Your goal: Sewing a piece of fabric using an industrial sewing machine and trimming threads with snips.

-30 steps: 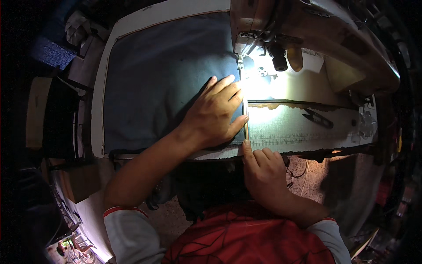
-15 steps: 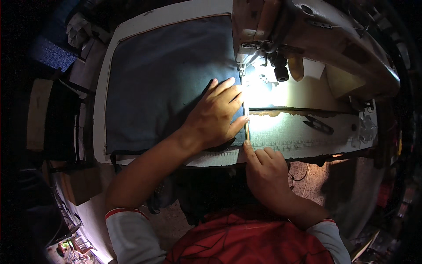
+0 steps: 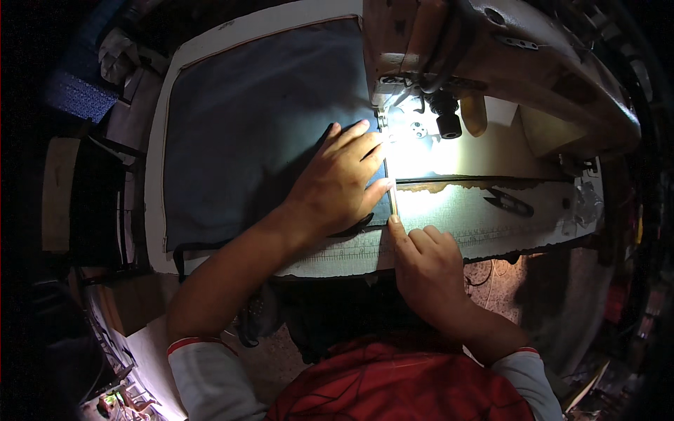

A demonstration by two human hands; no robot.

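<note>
A dark blue-grey cloth panel (image 3: 239,119) lies on the white sewing table, its right edge running up to the presser foot (image 3: 381,118) of a sewing machine (image 3: 435,42). My left hand (image 3: 337,175) rests flat on the cloth beside that edge, fingers spread, fingertips just short of the foot. At the panel's near right corner, my right hand (image 3: 426,259) has its index fingertip on a narrow pale strip (image 3: 393,203) along the edge. The other fingers are curled, and the thumb is hidden.
Thread snips (image 3: 508,202) lie on the table to the right. A printed ruler scale (image 3: 351,249) runs along the table's near side. Bright lamp light washes out the area around the needle. A brown box (image 3: 132,303) stands at the lower left.
The cloth has slid a little away from me, along its edge past the presser foot, and both hands have moved with it. The whole view has shifted slightly.
</note>
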